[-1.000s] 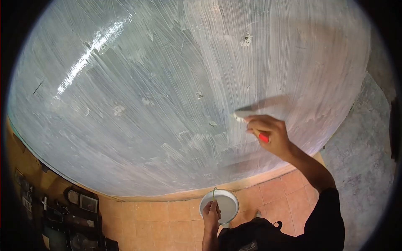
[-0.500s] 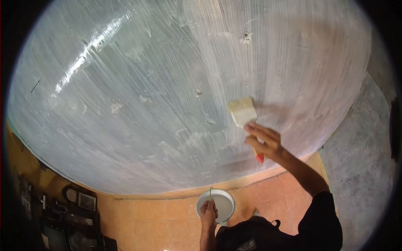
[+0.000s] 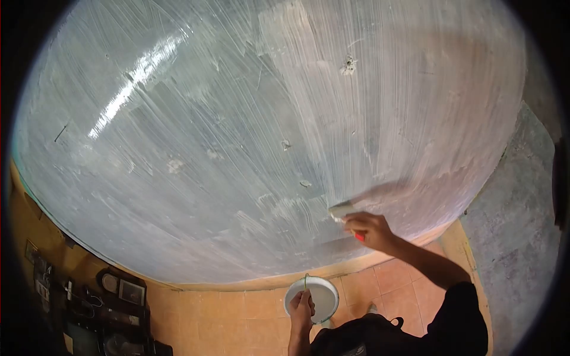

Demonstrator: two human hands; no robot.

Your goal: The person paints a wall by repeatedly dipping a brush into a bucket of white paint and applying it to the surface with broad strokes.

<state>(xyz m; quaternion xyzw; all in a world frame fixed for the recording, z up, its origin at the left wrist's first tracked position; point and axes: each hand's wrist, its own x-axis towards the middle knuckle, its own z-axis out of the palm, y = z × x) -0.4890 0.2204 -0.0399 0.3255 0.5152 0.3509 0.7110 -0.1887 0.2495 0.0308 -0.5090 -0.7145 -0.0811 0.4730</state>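
Note:
In the head view, my right hand [image 3: 371, 230] is closed around the handle of a wide paintbrush [image 3: 339, 212]. A bit of red on the handle shows below my fingers. The bristles meet the lower part of the wall [image 3: 261, 172], which carries streaky whitish brush marks. Low in the view, my left hand [image 3: 301, 305] is closed on the thin green handle [image 3: 306, 282] of a bucket [image 3: 334, 295]. Greyish-white liquid shows inside the bucket, and my fingers cover part of its rim.
Orange floor tiles [image 3: 228, 305] run along the foot of the wall. Dark furniture with a frame and cables [image 3: 107, 302] stands at the lower left. A grey adjoining wall [image 3: 504, 237] is on the right. Small chipped holes [image 3: 348, 65] mark the painted wall.
My right hand has drawn the paintbrush down the wall, and the brush is now tilted flatter. My left hand still has the bucket by its handle. The whole view has shifted slightly.

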